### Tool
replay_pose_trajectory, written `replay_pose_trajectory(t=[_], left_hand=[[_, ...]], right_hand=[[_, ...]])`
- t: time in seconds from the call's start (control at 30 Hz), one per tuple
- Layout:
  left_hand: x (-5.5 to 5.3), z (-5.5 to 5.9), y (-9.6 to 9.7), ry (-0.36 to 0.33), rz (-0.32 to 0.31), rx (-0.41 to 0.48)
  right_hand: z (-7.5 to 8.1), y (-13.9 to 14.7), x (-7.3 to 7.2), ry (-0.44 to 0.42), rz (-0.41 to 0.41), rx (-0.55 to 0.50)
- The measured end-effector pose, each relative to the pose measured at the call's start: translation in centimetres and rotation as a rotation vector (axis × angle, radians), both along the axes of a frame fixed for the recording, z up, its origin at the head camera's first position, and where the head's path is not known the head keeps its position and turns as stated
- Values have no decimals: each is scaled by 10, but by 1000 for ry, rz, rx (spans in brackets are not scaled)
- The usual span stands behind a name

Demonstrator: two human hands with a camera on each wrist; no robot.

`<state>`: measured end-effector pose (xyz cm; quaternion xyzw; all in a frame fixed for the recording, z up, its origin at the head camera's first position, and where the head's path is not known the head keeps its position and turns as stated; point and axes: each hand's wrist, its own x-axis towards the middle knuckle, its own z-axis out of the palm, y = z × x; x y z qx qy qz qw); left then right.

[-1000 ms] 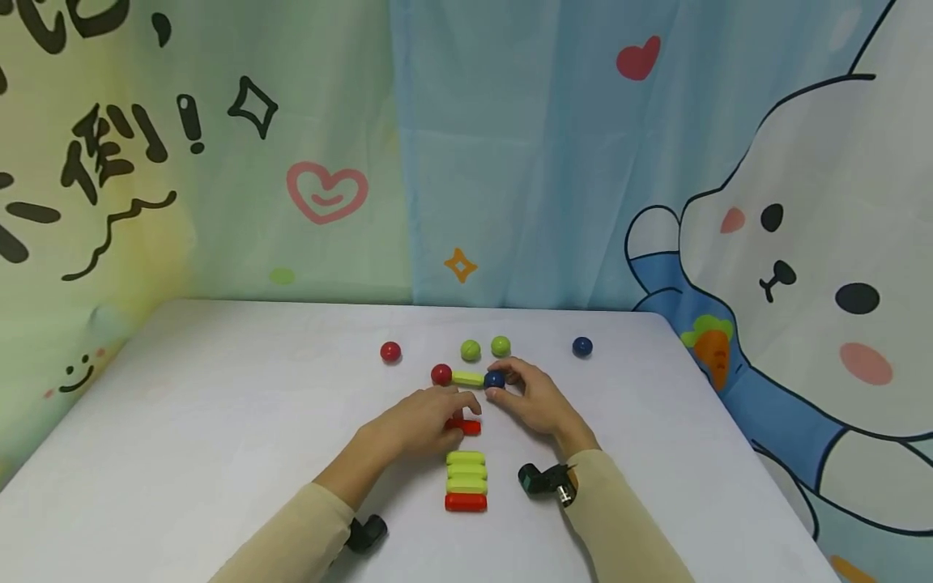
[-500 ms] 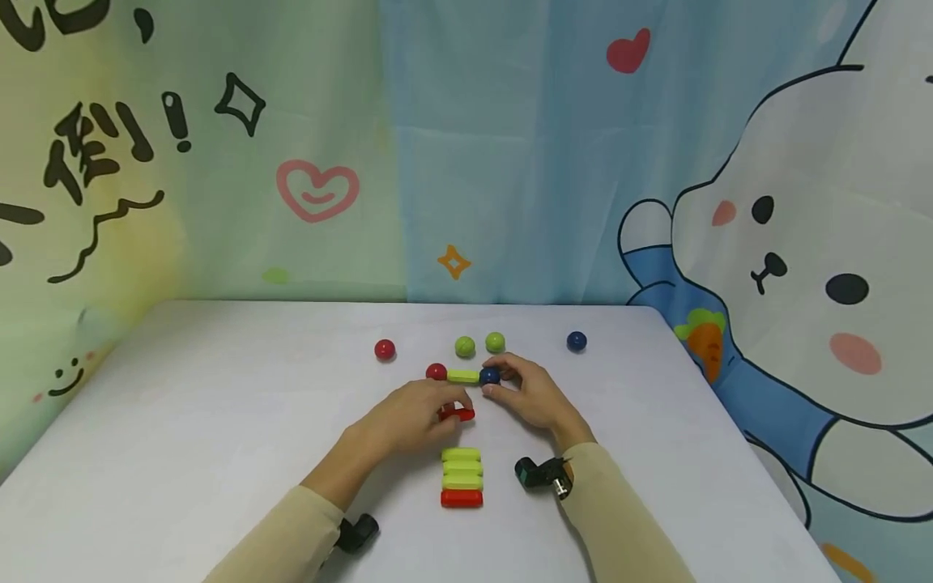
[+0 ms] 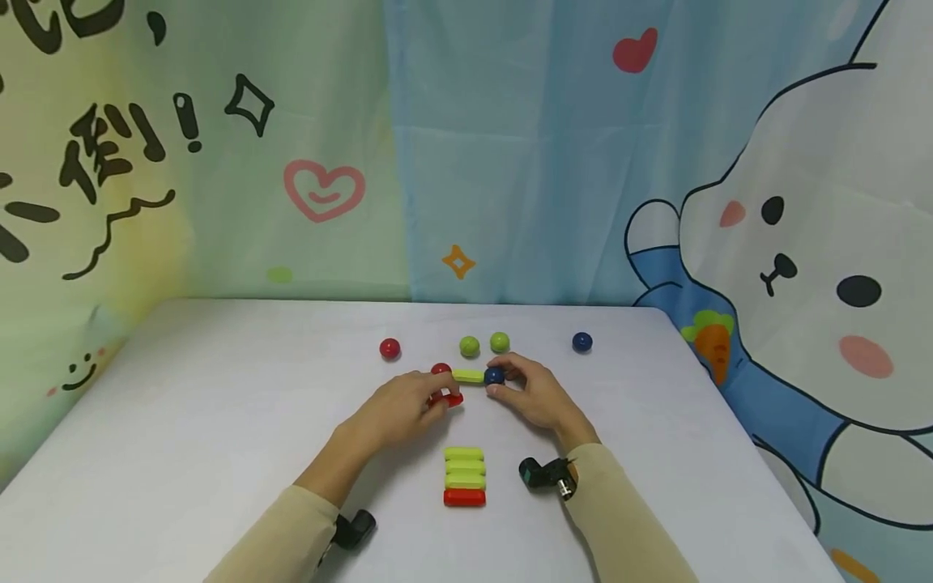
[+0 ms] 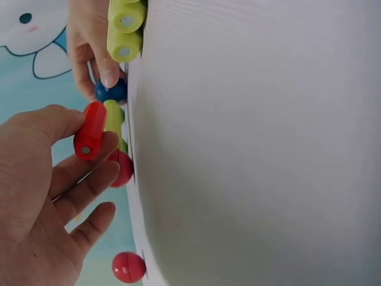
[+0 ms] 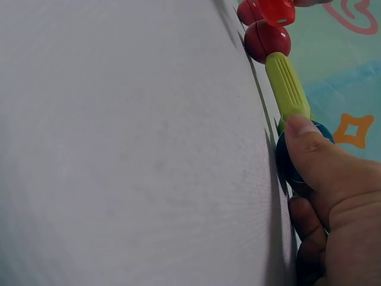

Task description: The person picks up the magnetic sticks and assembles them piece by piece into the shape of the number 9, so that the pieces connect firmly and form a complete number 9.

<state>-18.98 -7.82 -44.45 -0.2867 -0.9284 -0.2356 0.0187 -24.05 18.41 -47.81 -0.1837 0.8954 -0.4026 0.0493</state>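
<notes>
My left hand (image 3: 401,409) pinches a red stick (image 4: 90,131) between thumb and index finger; a silvery disc shows on its near end. My right hand (image 3: 538,395) holds a dark blue ball (image 3: 494,376) between thumb and fingers. A yellow-green stick (image 5: 287,85) runs from that ball to a red ball (image 5: 267,41), the three joined in a line on the table. The red stick is raised just on the near side of this red ball; in the head view my left fingers partly cover both.
Near me on the white table (image 3: 240,380) lie several yellow-green sticks (image 3: 465,468) in a row with a red stick (image 3: 465,497). Farther back sit a red ball (image 3: 389,349), two green balls (image 3: 470,346) and a blue ball (image 3: 581,342). A printed curtain (image 3: 510,162) hangs behind.
My left hand has lifted the red stick off the table and carried it away from me and slightly left, toward the joined red ball. My right hand keeps its hold on the blue ball.
</notes>
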Motion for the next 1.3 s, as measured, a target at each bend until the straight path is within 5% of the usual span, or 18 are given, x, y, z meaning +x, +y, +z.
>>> replay_pose_trajectory(t=[0.47,0.63,1.3], left_hand=[[1,-4,-13,49,158,7],[2,-4,-14,18,203,-13],[0,-11,-5,49,294,48]], right_hand=[[-2,-1,-1,21,23,-51],[-1,-2,0,9,11,-48],[-1,-2,1,1,2,-35]])
